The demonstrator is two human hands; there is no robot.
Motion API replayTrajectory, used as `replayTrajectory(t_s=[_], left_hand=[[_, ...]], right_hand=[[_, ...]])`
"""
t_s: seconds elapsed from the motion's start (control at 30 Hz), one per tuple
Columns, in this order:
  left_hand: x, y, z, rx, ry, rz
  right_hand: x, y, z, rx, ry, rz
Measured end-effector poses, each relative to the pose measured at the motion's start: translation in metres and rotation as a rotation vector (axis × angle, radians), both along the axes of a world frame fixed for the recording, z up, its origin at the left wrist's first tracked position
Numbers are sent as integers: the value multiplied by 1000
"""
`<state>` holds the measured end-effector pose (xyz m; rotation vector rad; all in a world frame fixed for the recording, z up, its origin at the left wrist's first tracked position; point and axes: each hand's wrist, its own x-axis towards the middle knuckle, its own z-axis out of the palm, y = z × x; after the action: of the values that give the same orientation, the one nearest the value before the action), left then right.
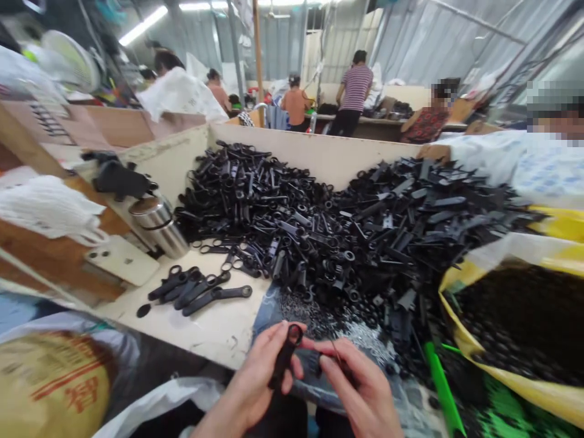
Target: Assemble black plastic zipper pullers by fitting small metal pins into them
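A cream desk, black parts heaped to its back edge, stands in a metal-walled workshop with people beyond. Over its front edge, the left hand grips a black handle with a ringed end; the right hand pinches a small, partly hidden dark piece.

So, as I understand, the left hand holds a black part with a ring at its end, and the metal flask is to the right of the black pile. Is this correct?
Not quite: the metal flask is to the left of the black pile, as the head view shows. The left hand does hold such a black part.
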<state>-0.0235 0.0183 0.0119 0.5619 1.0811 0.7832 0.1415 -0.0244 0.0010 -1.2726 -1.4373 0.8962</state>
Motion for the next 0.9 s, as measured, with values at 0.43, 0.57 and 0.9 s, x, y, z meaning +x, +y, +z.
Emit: replayTrajectory(t_s=[0.43, 0.57, 0.9], left_hand=[[8, -16, -10, 71, 96, -229], [2, -17, -3, 64, 66, -264], [2, -17, -5, 222, 262, -535]], right_hand=[[14, 7, 7, 138, -357, 115], [15, 3, 5, 183, -398, 109], [17, -5, 4, 252, -393, 112]])
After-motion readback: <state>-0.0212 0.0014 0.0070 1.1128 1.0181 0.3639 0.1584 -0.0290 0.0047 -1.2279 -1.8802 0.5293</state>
